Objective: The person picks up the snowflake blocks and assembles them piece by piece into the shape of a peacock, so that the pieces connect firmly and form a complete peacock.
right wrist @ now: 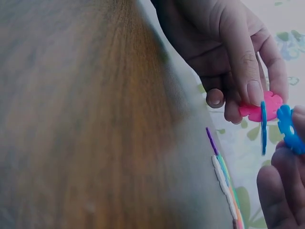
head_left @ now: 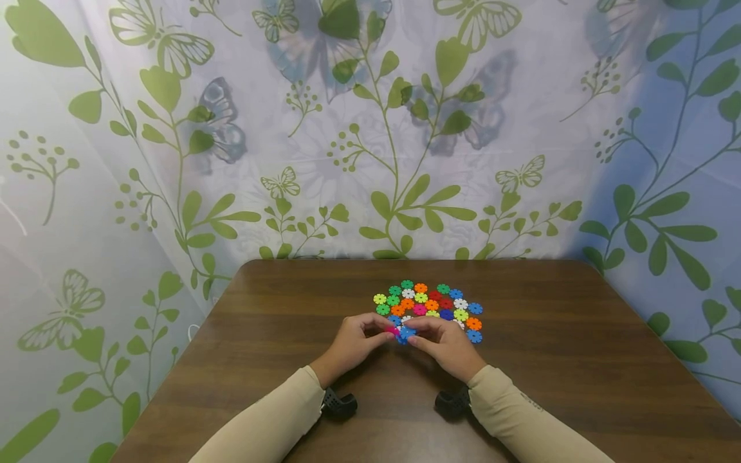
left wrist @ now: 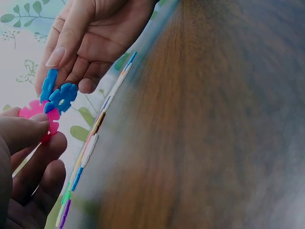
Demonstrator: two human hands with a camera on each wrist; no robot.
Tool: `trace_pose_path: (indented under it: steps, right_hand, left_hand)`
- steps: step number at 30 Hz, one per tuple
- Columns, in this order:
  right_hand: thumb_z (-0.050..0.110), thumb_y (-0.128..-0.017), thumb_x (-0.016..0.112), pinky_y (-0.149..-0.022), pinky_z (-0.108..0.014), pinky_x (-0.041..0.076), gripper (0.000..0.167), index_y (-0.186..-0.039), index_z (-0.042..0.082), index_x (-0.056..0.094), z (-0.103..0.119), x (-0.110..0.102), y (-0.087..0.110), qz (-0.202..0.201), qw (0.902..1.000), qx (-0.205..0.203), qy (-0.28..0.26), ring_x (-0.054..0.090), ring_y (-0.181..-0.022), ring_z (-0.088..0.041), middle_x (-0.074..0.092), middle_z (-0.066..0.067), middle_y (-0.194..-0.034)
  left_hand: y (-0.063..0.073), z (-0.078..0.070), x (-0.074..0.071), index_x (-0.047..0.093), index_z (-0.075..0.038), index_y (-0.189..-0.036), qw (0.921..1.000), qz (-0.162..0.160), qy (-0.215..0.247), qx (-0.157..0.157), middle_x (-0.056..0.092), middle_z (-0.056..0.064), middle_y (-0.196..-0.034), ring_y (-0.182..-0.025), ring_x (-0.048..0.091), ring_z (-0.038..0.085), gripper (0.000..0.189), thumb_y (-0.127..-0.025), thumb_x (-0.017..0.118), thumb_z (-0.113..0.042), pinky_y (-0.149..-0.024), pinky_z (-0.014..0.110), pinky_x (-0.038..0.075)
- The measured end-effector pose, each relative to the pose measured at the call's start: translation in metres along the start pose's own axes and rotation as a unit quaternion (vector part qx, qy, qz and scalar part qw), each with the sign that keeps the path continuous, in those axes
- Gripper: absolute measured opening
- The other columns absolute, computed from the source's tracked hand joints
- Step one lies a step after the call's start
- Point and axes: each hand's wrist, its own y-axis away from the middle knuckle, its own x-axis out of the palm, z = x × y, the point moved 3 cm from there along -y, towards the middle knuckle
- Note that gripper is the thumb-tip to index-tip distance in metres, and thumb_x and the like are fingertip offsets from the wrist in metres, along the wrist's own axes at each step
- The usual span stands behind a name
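Note:
Above the table, my left hand (head_left: 356, 341) pinches a pink notched plastic disc (left wrist: 34, 112) between thumb and fingers. Facing it, my right hand (head_left: 448, 342) pinches a blue notched disc (right wrist: 287, 125), fingertips close to the left ones. Another blue disc (right wrist: 263, 131) appears edge-on against the pink one in the right wrist view. Both blue pieces and the pink one crowd together in the left wrist view; how firmly they interlock I cannot tell. Just beyond the hands, several flat flower-shaped discs (head_left: 420, 298) lie spread on the brown wooden table (head_left: 278, 308).
Dark devices (head_left: 339, 405) are strapped at both wrists, below the beige sleeves (head_left: 272, 415). A curtain (head_left: 359, 128) printed with leaves and butterflies hangs behind the table's far edge. A thin white loop (head_left: 193, 332) shows by the left edge.

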Motion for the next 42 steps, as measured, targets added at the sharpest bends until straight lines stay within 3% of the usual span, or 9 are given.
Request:
trace_pose_path:
  steps: [5,11,18,34,37,42]
  right_hand:
    - [0.008,-0.099,0.076,-0.090,-0.032,0.058,0.028,-0.126,0.002,0.074,0.001,0.000,-0.001,0.007,1.0000,0.001,0.000,0.070,-0.108,-0.031,0.072,-0.011,-0.125]
    - [0.008,-0.099,0.076,-0.091,-0.032,0.058,0.028,-0.127,0.001,0.074,0.001,0.001,0.000,0.010,0.9999,0.003,0.000,0.070,-0.109,-0.032,0.072,-0.011,-0.125]
    - [0.007,-0.100,0.074,-0.095,-0.029,0.055,0.029,-0.129,0.002,0.073,0.002,0.002,0.000,0.030,0.9995,0.008,-0.004,0.067,-0.117,-0.031,0.071,-0.012,-0.128]
    - [0.002,-0.099,0.073,-0.089,-0.032,0.059,0.030,-0.129,0.000,0.072,0.001,0.003,0.000,0.055,0.9982,0.017,-0.018,0.071,-0.107,-0.031,0.072,-0.013,-0.125]
    - [0.005,-0.100,0.073,-0.087,-0.032,0.059,0.029,-0.129,0.000,0.072,0.002,0.003,0.000,0.050,0.9985,0.018,-0.009,0.071,-0.104,-0.033,0.072,-0.013,-0.124]
    - [0.012,-0.101,0.074,-0.083,-0.035,0.061,0.034,-0.133,0.001,0.069,0.003,0.001,0.000,0.019,0.9995,0.009,0.023,0.071,-0.098,-0.033,0.073,-0.011,-0.121]
  left_hand:
    - [-0.001,0.015,0.000,0.079,-0.005,-0.109,1.0000,0.000,0.005,0.001,0.077,0.003,-0.105,-0.095,0.073,0.025,0.018,-0.092,0.081,-0.001,-0.087,0.040,0.060]
    - [-0.001,0.015,-0.001,0.081,-0.013,-0.109,0.9997,0.015,0.011,0.013,0.077,-0.007,-0.104,-0.094,0.073,0.016,0.016,-0.094,0.082,-0.011,-0.086,0.033,0.060]
    - [-0.001,0.014,-0.001,0.082,-0.011,-0.109,0.9991,0.019,-0.010,0.037,0.077,-0.007,-0.103,-0.093,0.073,0.012,0.015,-0.094,0.082,-0.010,-0.084,0.032,0.060]
    - [0.000,0.007,0.005,0.084,-0.009,-0.104,0.9943,-0.005,-0.057,0.089,0.078,-0.007,-0.098,-0.085,0.072,0.008,0.015,-0.089,0.085,-0.005,-0.077,0.028,0.061]
    - [0.000,0.008,0.006,0.084,-0.009,-0.104,0.9947,-0.013,-0.051,0.088,0.078,-0.006,-0.099,-0.085,0.073,0.010,0.016,-0.089,0.085,-0.004,-0.078,0.030,0.061]
    - [-0.002,0.013,0.005,0.082,-0.005,-0.109,0.9974,-0.024,-0.040,0.055,0.078,-0.005,-0.102,-0.090,0.074,0.013,0.018,-0.092,0.083,-0.005,-0.082,0.031,0.061]
